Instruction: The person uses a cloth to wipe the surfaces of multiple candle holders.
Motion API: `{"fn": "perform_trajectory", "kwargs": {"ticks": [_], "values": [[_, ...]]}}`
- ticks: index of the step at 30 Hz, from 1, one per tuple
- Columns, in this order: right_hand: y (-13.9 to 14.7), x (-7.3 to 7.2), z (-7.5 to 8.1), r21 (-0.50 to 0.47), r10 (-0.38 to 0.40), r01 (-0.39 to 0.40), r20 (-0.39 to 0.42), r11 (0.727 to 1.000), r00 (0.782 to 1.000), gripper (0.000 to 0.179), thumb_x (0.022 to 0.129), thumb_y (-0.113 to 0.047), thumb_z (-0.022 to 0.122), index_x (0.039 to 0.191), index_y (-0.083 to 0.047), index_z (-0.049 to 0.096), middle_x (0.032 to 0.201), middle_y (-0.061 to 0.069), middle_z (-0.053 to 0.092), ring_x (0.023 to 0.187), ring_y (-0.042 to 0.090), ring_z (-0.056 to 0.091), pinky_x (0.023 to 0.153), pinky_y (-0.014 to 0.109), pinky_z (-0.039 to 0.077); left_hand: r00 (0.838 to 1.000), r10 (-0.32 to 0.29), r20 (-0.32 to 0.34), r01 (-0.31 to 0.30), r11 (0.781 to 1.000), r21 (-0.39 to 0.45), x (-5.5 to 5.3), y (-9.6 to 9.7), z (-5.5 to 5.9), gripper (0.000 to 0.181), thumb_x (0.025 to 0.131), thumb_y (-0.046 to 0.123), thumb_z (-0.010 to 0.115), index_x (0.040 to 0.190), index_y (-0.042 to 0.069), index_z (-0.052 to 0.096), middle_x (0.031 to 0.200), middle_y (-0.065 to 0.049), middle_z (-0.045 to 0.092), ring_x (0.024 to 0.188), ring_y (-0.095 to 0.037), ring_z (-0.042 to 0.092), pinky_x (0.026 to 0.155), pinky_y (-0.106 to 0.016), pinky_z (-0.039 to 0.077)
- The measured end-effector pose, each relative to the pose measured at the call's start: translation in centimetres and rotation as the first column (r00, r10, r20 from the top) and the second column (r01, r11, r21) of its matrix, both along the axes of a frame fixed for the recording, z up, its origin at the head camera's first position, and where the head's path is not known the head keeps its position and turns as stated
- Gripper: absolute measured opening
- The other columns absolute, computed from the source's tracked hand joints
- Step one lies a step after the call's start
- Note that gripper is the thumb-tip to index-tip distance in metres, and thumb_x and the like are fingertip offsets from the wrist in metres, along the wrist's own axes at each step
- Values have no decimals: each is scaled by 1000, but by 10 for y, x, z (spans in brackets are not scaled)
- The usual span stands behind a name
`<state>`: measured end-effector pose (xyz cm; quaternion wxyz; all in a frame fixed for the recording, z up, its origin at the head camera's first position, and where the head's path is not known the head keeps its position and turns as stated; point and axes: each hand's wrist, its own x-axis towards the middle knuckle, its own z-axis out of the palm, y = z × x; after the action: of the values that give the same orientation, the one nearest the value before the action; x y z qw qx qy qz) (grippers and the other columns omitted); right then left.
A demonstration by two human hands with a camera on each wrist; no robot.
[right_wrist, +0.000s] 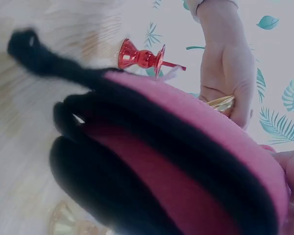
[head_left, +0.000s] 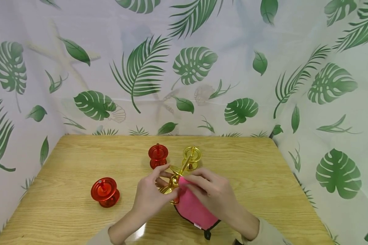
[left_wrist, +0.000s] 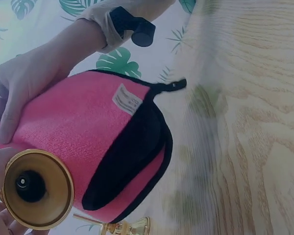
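Note:
My left hand [head_left: 148, 194] grips a gold candle holder [head_left: 174, 181] by its body, tilted, with the spike pointing up and right. In the left wrist view its round hollow base [left_wrist: 59, 191] faces the camera. My right hand [head_left: 214, 192] pinches a pink cloth [head_left: 194, 209] with black edging and presses it against the holder near the spike's dish. The cloth hangs folded below the fingers, its black loop [left_wrist: 171, 85] and white label [left_wrist: 126, 99] showing. Part of the holder is hidden by fingers and cloth.
A second gold candle holder [head_left: 192, 154] stands upright just behind the hands. One red candle holder [head_left: 158, 154] is beside it to the left, and another red candle holder [head_left: 105, 191] stands at the left on the wooden table [head_left: 64, 217]. A leaf-print sheet [head_left: 220, 30] surrounds the table.

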<state>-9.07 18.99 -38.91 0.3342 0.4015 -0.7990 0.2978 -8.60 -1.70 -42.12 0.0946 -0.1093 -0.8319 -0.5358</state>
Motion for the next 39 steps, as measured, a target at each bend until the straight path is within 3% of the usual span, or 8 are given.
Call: {"fn": "perform_trajectory", "kwargs": {"ticks": [7,12,14,20,26,30,34,39], "values": [[6,1,-7,-37,24,-24,15,999,1000,19,104,-22,67,102,-8,79,96,5,76,79,16,75,71,23,62,999,0,36,-2,999,52,-1,-1,1,67,75,6,90,137,12,66,104,1,80,82,-8,71,81,-26,61],[9,3,-13,-54,26,-24,36,998,999,22,105,-24,64,103,-7,78,97,7,78,84,20,77,77,24,63,999,31,-17,-30,997,65,-2,-3,0,68,75,5,92,137,11,64,107,-3,81,99,-20,79,91,-39,64],[10,3,-17,-66,28,-24,55,998,998,18,103,-22,67,103,-7,78,98,7,78,84,20,77,79,23,63,999,41,-22,-39,996,85,-3,-4,1,68,75,5,92,136,12,62,107,-3,82,101,-22,79,93,-41,64],[18,4,-26,-92,7,2,105,996,994,9,95,-13,79,103,-9,78,96,6,79,83,19,77,80,19,61,1000,28,-3,-27,992,126,-4,-8,2,57,74,7,94,122,13,63,104,-1,82,86,-15,80,85,-28,63],[28,5,-31,-81,-54,70,186,994,981,34,74,6,89,102,-9,78,97,5,80,86,20,78,84,15,60,999,41,-18,-39,997,71,-3,-8,2,40,73,8,94,106,18,73,96,2,82,82,-13,78,81,-23,61],[35,1,-34,-90,-103,125,217,988,971,36,73,8,89,101,-11,78,94,2,80,81,14,75,76,11,57,997,16,-78,-15,1000,9,-2,-9,2,39,72,7,94,105,18,77,97,3,82,84,-10,77,79,-23,60],[43,-6,-38,-120,-121,164,306,979,945,30,76,6,88,99,-12,78,89,1,79,74,2,65,60,12,49,978,-54,-200,42,997,-63,-1,-11,0,42,70,3,94,108,13,78,103,1,82,96,-15,77,84,-28,63],[51,-16,-40,-152,-101,198,489,968,867,21,84,0,84,99,-13,79,90,3,80,77,-5,64,56,18,50,915,-139,-378,96,987,-130,-1,-12,-4,45,68,2,94,108,11,77,108,0,82,102,-19,76,87,-35,64]]}}
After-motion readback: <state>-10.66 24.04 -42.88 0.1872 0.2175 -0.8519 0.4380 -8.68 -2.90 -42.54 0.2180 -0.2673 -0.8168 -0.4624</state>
